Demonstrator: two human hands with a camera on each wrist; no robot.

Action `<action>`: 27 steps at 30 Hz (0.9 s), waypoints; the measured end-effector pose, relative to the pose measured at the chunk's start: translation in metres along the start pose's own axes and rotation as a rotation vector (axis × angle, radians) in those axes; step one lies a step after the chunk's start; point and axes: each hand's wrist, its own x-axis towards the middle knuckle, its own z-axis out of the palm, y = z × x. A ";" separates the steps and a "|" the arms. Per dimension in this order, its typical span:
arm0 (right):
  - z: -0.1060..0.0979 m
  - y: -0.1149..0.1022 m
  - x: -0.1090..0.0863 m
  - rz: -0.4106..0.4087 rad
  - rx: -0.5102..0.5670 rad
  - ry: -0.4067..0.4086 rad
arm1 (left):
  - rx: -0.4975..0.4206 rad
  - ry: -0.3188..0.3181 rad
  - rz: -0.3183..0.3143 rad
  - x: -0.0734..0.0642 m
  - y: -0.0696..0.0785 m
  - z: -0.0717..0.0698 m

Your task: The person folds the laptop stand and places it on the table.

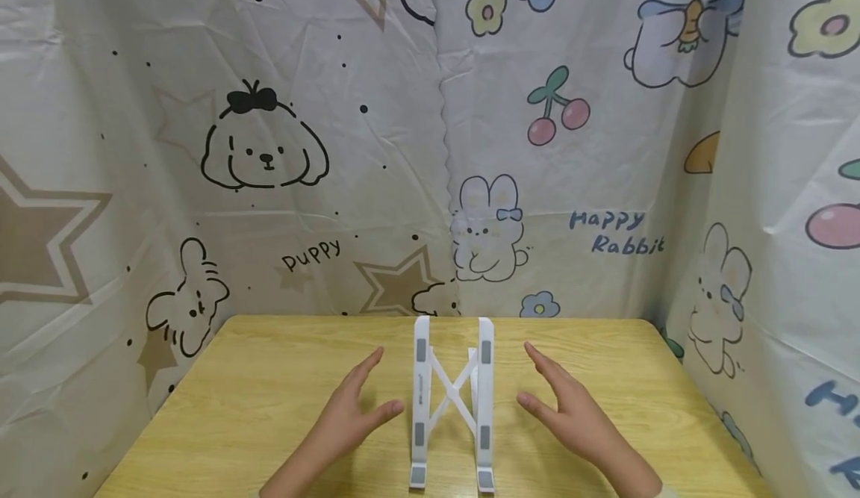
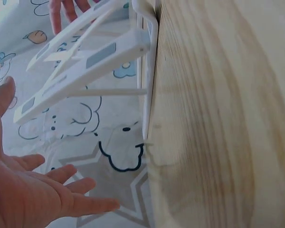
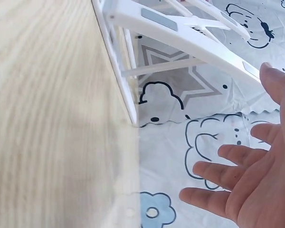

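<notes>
A white folding laptop stand [image 1: 421, 390] with grey pads and an X-shaped brace stands unfolded on the wooden table. To its left is my left hand [image 1: 352, 405], fingers spread and thumb toward the near rail, apart from it. My right hand [image 1: 571, 412] mirrors this on the other side, also holding nothing. In the left wrist view the stand [image 2: 80, 71] rises at a slant from its base rails, beyond the splayed fingers of the left hand [image 2: 33, 190]. The right wrist view shows the stand's sloping rail [image 3: 190, 42] above the right hand [image 3: 256, 171], whose fingers are stretched out.
The light wooden table [image 1: 269, 378] reaches back to a hanging cloth [image 1: 390, 147] printed with puppies, rabbits, stars and flowers. This cloth also hangs along the left and right sides of the table.
</notes>
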 end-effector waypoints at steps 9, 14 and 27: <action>0.005 -0.002 0.000 0.152 0.353 -0.057 | -0.241 -0.004 -0.087 0.001 0.008 0.004; 0.005 -0.005 0.001 0.215 0.534 -0.103 | -0.348 -0.009 -0.114 0.000 0.007 0.009; 0.019 -0.009 -0.004 0.272 0.659 -0.140 | -0.470 -0.013 -0.117 -0.001 0.004 0.025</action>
